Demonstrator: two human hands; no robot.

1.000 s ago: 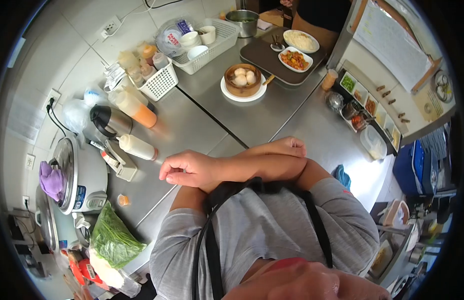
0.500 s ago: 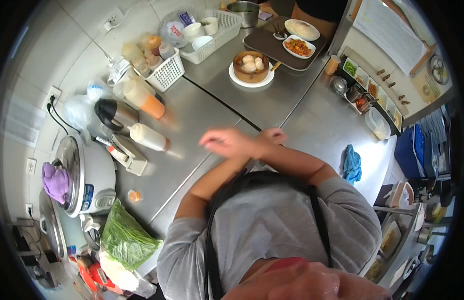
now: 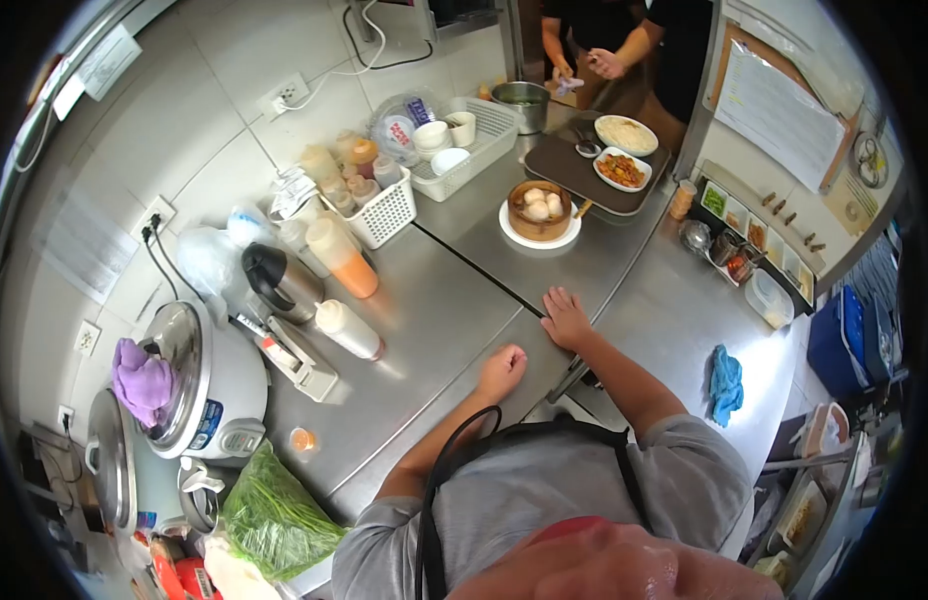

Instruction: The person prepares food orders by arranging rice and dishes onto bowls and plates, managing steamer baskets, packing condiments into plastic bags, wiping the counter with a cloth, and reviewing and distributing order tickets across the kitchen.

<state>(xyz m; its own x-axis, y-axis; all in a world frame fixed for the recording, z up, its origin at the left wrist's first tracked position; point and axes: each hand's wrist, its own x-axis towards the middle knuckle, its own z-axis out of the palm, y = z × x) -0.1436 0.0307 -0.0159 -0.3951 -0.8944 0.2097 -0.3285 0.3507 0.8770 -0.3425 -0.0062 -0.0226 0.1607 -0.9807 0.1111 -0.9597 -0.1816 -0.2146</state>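
My right hand [image 3: 566, 318] lies flat on the steel counter [image 3: 449, 290], fingers spread, beside the dark seam. To its left, my left hand [image 3: 502, 370] is curled into a loose fist at the counter's near part; nothing shows in it. Ahead of both hands a bamboo steamer [image 3: 537, 228] holds several white dumplings [image 3: 544, 204] and sits on a white plate [image 3: 546, 244]. Behind it, a brown tray [image 3: 554, 160] carries a plate of rice [image 3: 626, 134] and a white dish of orange-red food [image 3: 622, 170].
A squeeze bottle [image 3: 349, 330], tape dispenser [image 3: 302, 362] and rice cooker [image 3: 246, 400] stand left. Bagged greens [image 3: 279, 515] lie nearby. A blue cloth [image 3: 725, 385] and condiment containers [image 3: 759, 235] are right. Beyond the tray, another person's hands [image 3: 606, 65] show.
My crossed forearms have come apart. The right hand is now down on the counter with fingers spread, and the left is curled to its left. The view has tilted up, revealing people's hands behind the tray.
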